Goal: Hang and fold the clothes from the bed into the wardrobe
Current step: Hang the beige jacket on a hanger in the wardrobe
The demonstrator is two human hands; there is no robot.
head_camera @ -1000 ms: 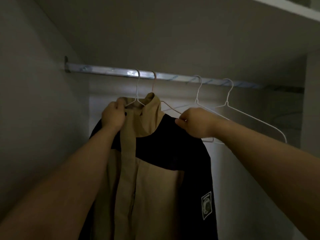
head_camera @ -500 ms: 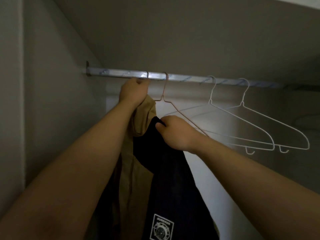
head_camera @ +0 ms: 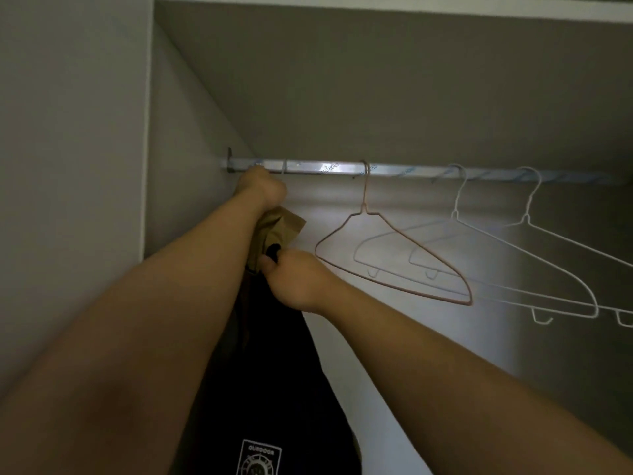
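Note:
A black and tan jacket [head_camera: 274, 354] with a white sleeve patch hangs from a wire hanger whose hook [head_camera: 284, 166] sits over the metal wardrobe rail [head_camera: 318, 167], close to the rail's left end. My left hand [head_camera: 262, 186] is raised just under the rail and grips the hanger's neck above the tan collar [head_camera: 281, 228]. My right hand [head_camera: 291, 279] pinches the jacket's dark shoulder just below the collar. Most of that hanger is hidden inside the jacket.
A bare pinkish wire hanger [head_camera: 394, 255] and two bare white wire hangers [head_camera: 513, 265] hang on the rail to the right. The wardrobe's left wall [head_camera: 191, 166] is right beside the jacket. A shelf [head_camera: 376, 80] closes the space above.
The jacket on its hanger has slid left along the rail to near the left wall, away from the pinkish hanger. Both hands went with it, and the view turned left.

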